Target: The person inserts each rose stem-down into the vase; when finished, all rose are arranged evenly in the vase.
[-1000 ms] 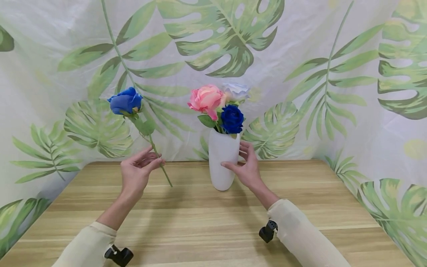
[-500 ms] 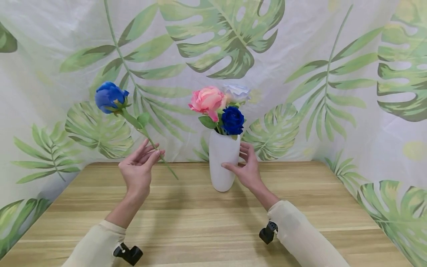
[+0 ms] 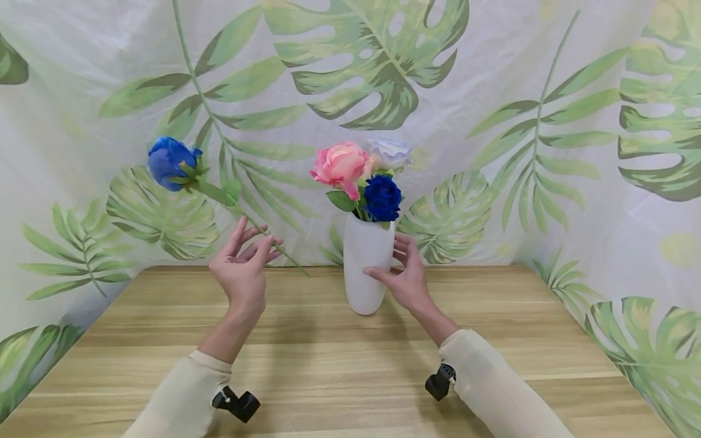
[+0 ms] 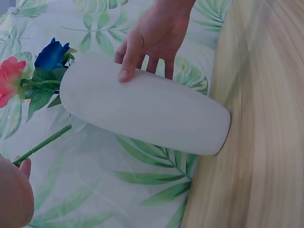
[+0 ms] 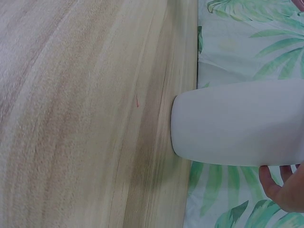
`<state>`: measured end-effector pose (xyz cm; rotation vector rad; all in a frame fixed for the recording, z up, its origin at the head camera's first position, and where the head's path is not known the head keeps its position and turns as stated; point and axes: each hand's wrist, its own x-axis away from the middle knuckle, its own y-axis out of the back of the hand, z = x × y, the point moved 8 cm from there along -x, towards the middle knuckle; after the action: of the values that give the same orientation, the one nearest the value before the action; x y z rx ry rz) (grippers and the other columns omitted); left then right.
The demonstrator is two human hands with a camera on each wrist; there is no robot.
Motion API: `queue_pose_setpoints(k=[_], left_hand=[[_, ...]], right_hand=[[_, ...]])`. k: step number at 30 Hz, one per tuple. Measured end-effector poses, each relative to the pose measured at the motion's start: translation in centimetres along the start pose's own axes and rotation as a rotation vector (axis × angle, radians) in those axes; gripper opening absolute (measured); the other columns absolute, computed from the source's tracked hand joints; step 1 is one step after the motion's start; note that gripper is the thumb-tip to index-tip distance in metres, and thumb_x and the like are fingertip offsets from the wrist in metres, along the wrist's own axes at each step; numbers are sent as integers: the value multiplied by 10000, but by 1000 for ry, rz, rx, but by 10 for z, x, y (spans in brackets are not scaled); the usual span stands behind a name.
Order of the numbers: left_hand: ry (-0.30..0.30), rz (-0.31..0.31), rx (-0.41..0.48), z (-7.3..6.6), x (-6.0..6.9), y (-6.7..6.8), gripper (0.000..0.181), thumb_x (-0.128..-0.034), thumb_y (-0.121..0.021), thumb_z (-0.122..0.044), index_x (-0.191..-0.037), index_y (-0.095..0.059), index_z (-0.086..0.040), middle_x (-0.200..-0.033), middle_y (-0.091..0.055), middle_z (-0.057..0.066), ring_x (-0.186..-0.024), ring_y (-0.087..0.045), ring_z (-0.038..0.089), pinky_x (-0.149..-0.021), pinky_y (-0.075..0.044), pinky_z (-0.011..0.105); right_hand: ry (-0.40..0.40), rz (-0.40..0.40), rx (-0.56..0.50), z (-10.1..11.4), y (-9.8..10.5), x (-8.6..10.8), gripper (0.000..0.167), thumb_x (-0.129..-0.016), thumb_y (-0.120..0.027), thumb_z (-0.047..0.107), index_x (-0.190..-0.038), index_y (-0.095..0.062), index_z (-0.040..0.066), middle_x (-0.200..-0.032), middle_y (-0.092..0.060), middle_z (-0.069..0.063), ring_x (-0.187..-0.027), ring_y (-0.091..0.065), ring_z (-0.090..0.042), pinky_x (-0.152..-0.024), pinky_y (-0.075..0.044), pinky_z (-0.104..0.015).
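My left hand (image 3: 241,274) pinches the green stem of a blue rose (image 3: 172,164) above the table. The bloom leans to the upper left, and the bare stem end (image 4: 50,139) points towards the vase, apart from it. A white vase (image 3: 361,261) stands upright on the table, holding a pink rose (image 3: 342,164), a dark blue rose (image 3: 383,198) and a pale white-blue flower (image 3: 390,152). With the thumb on its front and the fingers round its right side, my right hand (image 3: 408,277) holds the vase. Part of those fingers is hidden behind it.
The wooden table (image 3: 328,377) reaches back to a leaf-printed cloth (image 3: 493,79), with the vase near its back edge. Black wrist cameras (image 3: 237,404) sit at both sleeve cuffs.
My left hand has moved right and tipped the blue rose further left, so its bloom went left and its stem end swung up and right towards the vase. The right hand and vase stay still.
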<state>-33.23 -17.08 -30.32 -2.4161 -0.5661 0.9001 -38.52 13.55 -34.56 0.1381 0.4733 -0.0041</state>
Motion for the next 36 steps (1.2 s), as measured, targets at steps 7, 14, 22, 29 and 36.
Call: queue_pose_setpoints(k=[7,14,22,29,36], left_hand=[[28,8,63,4,2,-13,758,-805,-708,277,-1490,-516,15,-1059,-648,111,-750,-734,144,-729,-652,330],[-8,-43,134,1,2,-21,773,-804,-703,282,-1505,-483,40,-1015,-642,110,-757,-744,163,-735,-652,329],[-16,-106,203,4,2,-35,775,-790,-711,289,-1495,-487,60,-1007,-626,140,-732,-733,172,-717,-656,340],[-25,-93,195,9,3,-56,760,-797,-718,275,-1489,-503,46,-1020,-631,140,-741,-739,179,-705,-658,344],[-69,-67,192,11,4,-73,735,-805,-732,251,-1479,-506,64,-1027,-648,127,-743,-738,184,-704,-658,368]], right_hand=[[-7,3,3,0,0,0,802,-814,-878,40,-1457,-398,39,-1466,-490,-192,-1331,-532,-390,-1030,-514,-603],[-4,5,7,-1,0,0,795,-821,-872,41,-1457,-396,37,-1480,-481,-186,-1344,-523,-379,-1037,-505,-610],[2,-1,11,-2,0,0,790,-821,-871,43,-1453,-397,28,-1481,-480,-188,-1344,-526,-380,-1035,-511,-608],[5,2,9,0,1,0,801,-814,-878,35,-1455,-399,47,-1466,-495,-179,-1325,-540,-374,-1022,-516,-605],[10,-1,5,0,0,0,793,-819,-873,39,-1454,-399,50,-1458,-496,-176,-1324,-538,-375,-1018,-518,-599]])
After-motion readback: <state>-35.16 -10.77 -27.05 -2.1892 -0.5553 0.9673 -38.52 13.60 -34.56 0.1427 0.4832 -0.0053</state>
